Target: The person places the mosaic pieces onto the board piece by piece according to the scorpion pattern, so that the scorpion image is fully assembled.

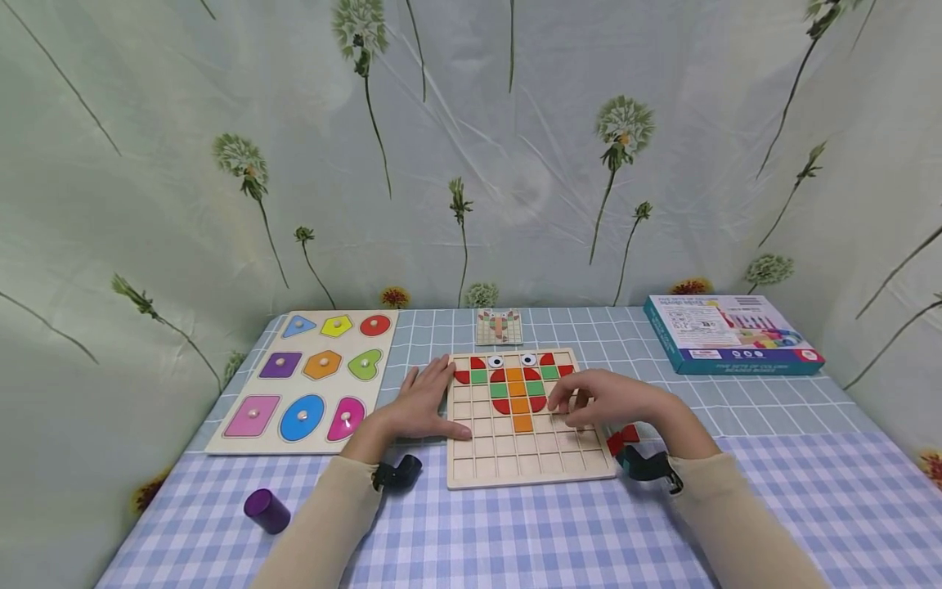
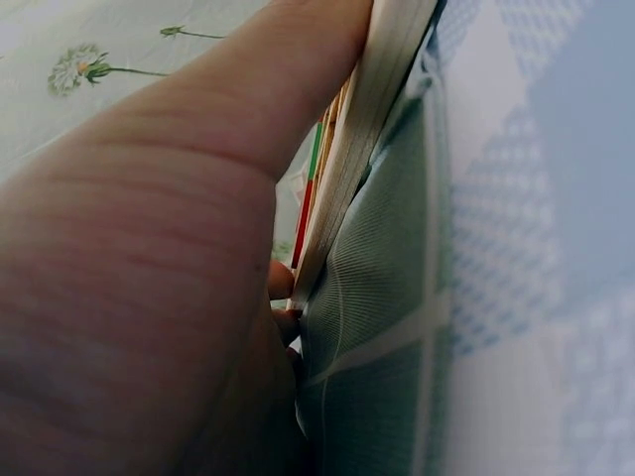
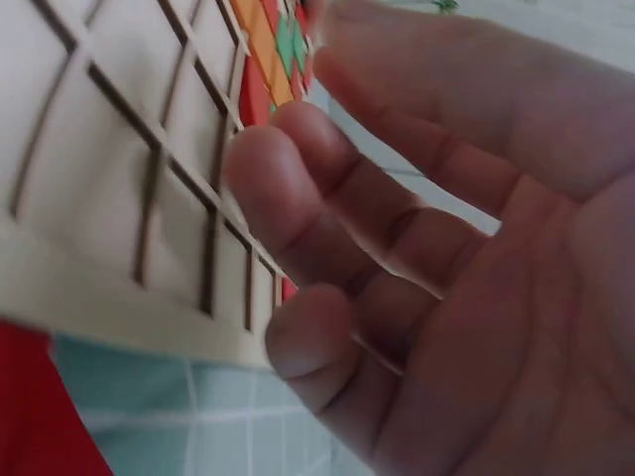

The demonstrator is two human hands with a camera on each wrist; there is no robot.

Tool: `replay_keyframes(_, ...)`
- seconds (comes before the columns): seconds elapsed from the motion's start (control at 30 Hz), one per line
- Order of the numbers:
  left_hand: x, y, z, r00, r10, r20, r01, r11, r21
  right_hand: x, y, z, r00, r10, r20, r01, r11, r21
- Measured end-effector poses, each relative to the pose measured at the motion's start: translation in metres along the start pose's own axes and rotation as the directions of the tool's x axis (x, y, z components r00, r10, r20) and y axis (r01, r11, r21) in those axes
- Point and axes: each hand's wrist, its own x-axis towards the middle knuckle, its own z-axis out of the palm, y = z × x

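A wooden grid board (image 1: 486, 468) lies on the table with red, green and orange flat pieces and two eye pieces in its far cells. Orange squares (image 1: 520, 405) run down its middle in a column. My left hand (image 1: 423, 406) rests at the board's left edge, its fingers fairly straight and its thumb across the rim. Over the right part of the grid is my right hand (image 1: 607, 398), fingers loosely bent, fingertips near a red rounded piece (image 1: 538, 403). Nothing shows in its grasp, though the wrist view cuts off the thumb tip.
Loose red pieces (image 1: 624, 438) lie by the board's right edge, partly behind the right wrist. Behind the board is a small pattern card (image 1: 499, 327). A knobbed shape puzzle (image 1: 246, 446) lies left, a purple cylinder (image 1: 266, 511) front left, and a flat box (image 1: 736, 335) back right.
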Motion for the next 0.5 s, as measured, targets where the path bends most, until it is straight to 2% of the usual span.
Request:
replay_keyframes(0.27,0.000,-0.001,0.001,1.000,0.002,-0.001,-0.002,1.000,-0.003,-0.012,0.012,-0.014,0.999,0.033,0.012,-0.033,0.999,-0.012)
replay_keyframes(0.5,0.001,-0.001,0.000,1.000,-0.002,0.001,0.002,1.000,-0.004,-0.021,0.025,-0.023,0.995,0.102,0.014,-0.102,0.995,-0.015)
